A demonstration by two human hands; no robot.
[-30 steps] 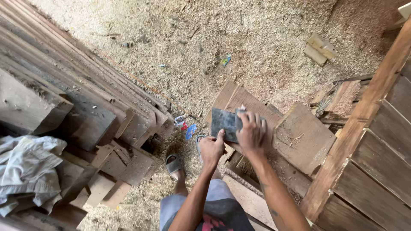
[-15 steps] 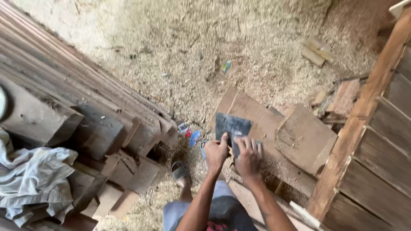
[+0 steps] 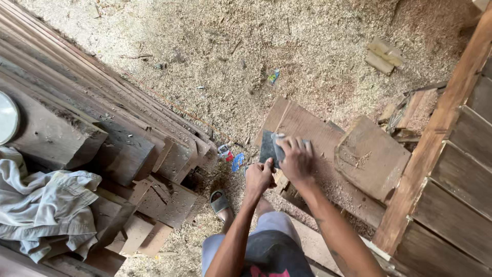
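A dark grey sheet of abrasive paper (image 3: 268, 147) is pressed flat against the near end of a long wooden board (image 3: 307, 128), close to that board's left edge. The sheet is covered over its right part by the right hand (image 3: 297, 160), whose fingers are spread flat on top of it, so that it is held down rather than gripped. The near left corner of the sheet is pinched by the left hand (image 3: 259, 177), which is curled closed around that edge. Just beside the board's right edge a square wooden slab (image 3: 374, 154) is laid tilted across further planks, dusted with shavings. Beyond the slab a slatted wooden frame (image 3: 451, 154) is seen along the right side. Under the hands, a sandalled foot (image 3: 220, 201) is set on the sawdust floor (image 3: 230, 56), with small red and blue wrappers (image 3: 231, 156) lying just beside it. To the left a stack of long planks (image 3: 102, 123) is piled, and a pale crumpled cloth (image 3: 46, 205) is draped over its near end. Two short offcuts (image 3: 383, 55) are left well apart on the floor towards the far right corner.
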